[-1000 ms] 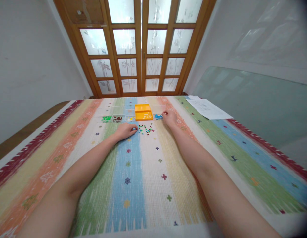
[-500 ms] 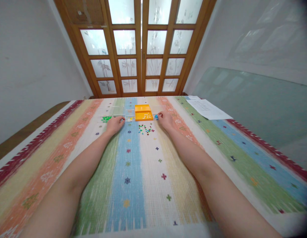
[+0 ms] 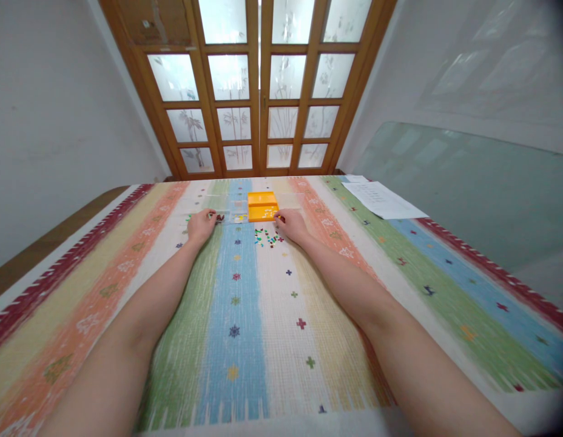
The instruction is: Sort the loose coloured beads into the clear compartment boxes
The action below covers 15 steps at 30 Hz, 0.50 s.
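Note:
A yellow box lies open on the striped tablecloth, with small white pieces in its near part. My left hand is at the left, thumb and fingertips pinched beside a small heap of dark red pieces; what it holds, if anything, is too small to make out. Small yellow pieces lie between that heap and the box. At the box's right edge is my right hand, its fingertips pinched together, their contents hidden. A loose scatter of mixed small coloured pieces lies just nearer than the box.
Clear plastic trays or sheets flank the yellow box. Printed paper lies at the far right of the table. A glass panel leans by the right wall, and wooden glazed doors stand behind the table.
My right hand has moved left, from the blue pieces to the box's right edge. My left hand has shifted a little left, uncovering the dark red heap and covering most green pieces.

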Available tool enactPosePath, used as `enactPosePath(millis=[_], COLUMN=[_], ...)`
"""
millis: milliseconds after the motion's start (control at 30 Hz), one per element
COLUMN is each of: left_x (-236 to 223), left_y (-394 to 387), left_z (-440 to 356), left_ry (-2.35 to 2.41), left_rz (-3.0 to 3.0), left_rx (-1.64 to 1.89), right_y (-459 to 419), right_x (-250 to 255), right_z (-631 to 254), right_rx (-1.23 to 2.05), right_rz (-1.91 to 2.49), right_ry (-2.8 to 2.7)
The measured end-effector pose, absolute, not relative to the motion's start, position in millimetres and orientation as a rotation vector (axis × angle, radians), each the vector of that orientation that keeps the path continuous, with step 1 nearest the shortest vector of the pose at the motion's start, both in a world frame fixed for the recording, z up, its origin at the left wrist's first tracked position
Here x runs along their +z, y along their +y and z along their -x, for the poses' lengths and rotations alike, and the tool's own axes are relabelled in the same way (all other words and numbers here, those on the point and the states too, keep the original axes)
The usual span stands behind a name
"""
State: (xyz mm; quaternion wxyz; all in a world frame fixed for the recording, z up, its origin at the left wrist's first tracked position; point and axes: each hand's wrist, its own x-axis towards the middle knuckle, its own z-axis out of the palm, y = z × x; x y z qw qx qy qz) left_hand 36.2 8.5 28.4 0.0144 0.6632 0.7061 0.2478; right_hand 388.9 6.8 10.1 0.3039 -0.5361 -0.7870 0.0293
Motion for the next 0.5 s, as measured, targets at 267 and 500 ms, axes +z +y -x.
enactPosePath(millis=[267, 500], left_x=[28.1, 28.8], left_y=[-1.7, -17.7], left_z=[-54.6, -84.3], left_ry=[2.035, 1.824], left_rz=[-2.238, -2.435], left_rx=[0.73, 0.579], right_y=[-2.7, -10.1], right_x=[12.9, 13.3], right_z=[-369.6, -355.1], right_rx=[0.063, 0.047], right_rz=[1.153, 1.126], right_ry=[-2.338, -2.444])
